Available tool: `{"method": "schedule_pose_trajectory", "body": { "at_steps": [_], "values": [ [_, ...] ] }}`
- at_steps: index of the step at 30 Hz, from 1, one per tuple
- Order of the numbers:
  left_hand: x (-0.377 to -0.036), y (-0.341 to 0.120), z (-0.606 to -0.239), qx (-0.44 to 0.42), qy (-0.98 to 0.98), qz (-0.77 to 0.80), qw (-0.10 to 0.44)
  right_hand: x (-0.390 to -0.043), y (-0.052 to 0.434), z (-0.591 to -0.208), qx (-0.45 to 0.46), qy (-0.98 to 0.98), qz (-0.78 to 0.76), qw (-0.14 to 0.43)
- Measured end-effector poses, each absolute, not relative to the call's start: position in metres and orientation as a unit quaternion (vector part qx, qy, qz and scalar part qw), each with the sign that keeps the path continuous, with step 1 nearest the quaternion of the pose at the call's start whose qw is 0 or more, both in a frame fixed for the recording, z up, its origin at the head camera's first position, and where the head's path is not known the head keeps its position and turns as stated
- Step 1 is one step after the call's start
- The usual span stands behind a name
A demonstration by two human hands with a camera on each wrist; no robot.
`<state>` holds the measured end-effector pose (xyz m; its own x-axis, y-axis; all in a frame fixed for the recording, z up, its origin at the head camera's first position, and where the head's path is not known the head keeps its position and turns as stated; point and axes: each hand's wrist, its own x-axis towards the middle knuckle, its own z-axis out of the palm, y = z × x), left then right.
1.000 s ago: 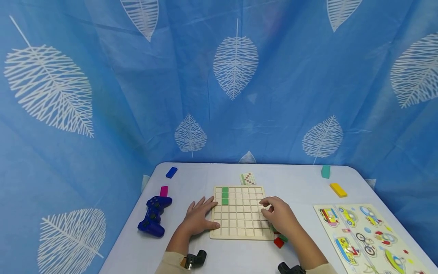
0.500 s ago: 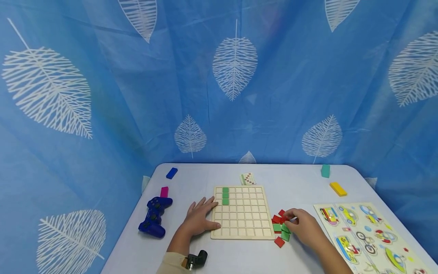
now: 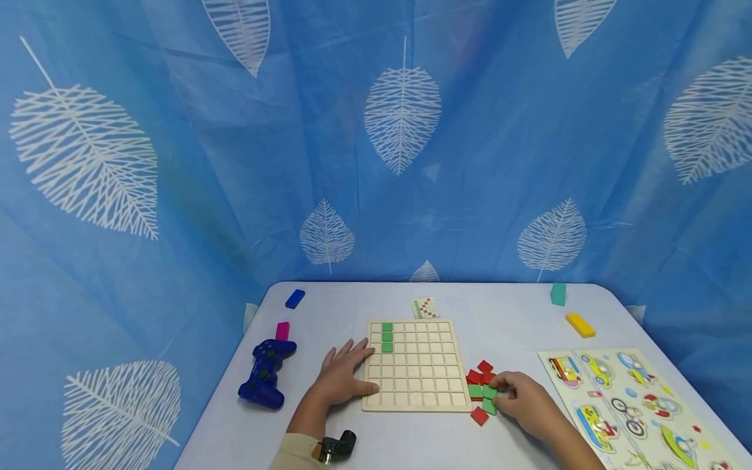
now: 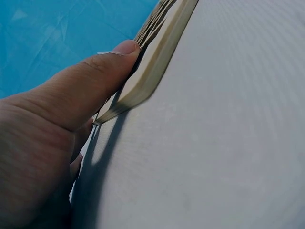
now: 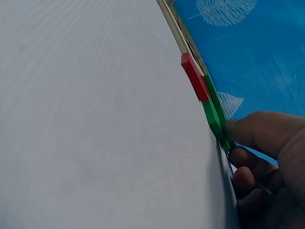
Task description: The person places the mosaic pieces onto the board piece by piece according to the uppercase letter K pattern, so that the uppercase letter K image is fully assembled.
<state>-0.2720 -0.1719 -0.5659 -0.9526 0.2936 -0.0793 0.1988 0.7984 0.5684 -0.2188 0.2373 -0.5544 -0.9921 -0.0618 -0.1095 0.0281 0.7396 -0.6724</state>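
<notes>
Head view: left hand (image 3: 341,378) flat, fingers spread, resting on left edge of pale wooden grid board (image 3: 414,382); three green tiles (image 3: 386,336) seated in its top-left column. Right hand (image 3: 525,398) at loose pile of red and green square tiles (image 3: 483,388) just right of board, fingertips closing on green one.
Left wrist view: thumb (image 4: 102,71) pressed against board rim (image 4: 152,62); risk: board skids if pressure eases.
Right wrist view: fingertips (image 5: 250,129) pinch green tile (image 5: 217,121) by edge; thin grip, may slip or drag neighbouring red tile (image 5: 194,76).
</notes>
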Motion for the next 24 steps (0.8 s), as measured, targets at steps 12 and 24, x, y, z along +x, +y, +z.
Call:
{"method": "schedule_pose_trajectory", "body": {
  "at_steps": [12, 24],
  "values": [
    [-0.2715, -0.1715, -0.5677, 0.129, 0.945, 0.288, 0.081, -0.2216, 0.233, -0.5543, 0.003, 0.93, -0.36, 0.067],
    [-0.2707, -0.1699, -0.5678, 0.129, 0.947, 0.282, 0.078, -0.2234, 0.2328, -0.5531, 0.001, 0.936, -0.347, 0.065]
  ]
}}
